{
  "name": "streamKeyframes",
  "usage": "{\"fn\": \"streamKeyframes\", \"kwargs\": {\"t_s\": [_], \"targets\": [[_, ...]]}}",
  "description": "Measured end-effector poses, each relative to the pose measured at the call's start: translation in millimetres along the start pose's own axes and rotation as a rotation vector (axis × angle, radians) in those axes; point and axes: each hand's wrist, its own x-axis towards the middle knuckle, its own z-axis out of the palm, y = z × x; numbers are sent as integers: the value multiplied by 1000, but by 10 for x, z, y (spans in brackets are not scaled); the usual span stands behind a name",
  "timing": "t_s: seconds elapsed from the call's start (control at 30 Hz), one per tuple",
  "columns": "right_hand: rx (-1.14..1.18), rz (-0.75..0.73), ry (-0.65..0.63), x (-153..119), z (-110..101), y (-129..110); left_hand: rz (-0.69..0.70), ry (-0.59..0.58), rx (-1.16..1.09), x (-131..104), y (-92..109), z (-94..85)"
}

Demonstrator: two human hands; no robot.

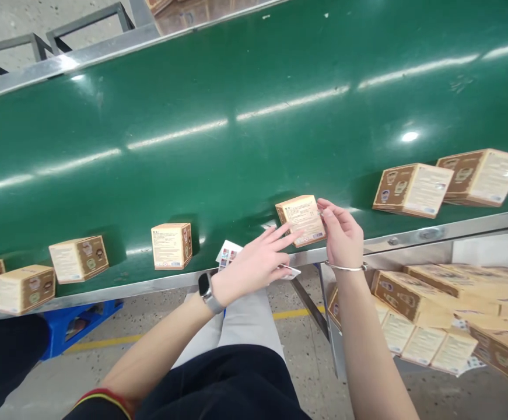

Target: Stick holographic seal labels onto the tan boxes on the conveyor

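Note:
My right hand point(343, 233) grips a small tan carton point(301, 219) by its right side, just above the near edge of the green conveyor belt point(236, 146). My left hand point(256, 262), with a watch on its wrist, has its fingers spread; the fingertips touch the carton's front face. Under the left hand lie small printed cards point(228, 254) on the belt's metal rim point(149, 286).
Several closed cartons stand along the belt: one point(171, 245) left of my hands, more point(79, 258) at the far left, two point(412, 190) at the right. A heap of flat and folded cartons point(446, 315) lies at the lower right. A blue crate point(79, 324) sits on the floor.

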Motion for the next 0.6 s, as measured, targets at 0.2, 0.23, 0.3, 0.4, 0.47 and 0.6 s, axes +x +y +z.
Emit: {"fn": "streamKeyframes", "kwargs": {"t_s": [0.2,0.23,0.3,0.4,0.47,0.6], "targets": [[43,-42,74,12,20,99,12,-73,110,279,-47,171],[32,-68,88,1,19,96,13,-75,113,302,-51,180],[-4,-115,120,-5,12,97,16,-67,110,343,-54,201],[-71,-163,171,23,-12,123,30,-55,102,409,-48,236],[-91,-183,196,52,-36,145,37,-56,106,457,-32,244],[-199,-243,247,81,-77,161,24,-86,127,545,26,211]]}}
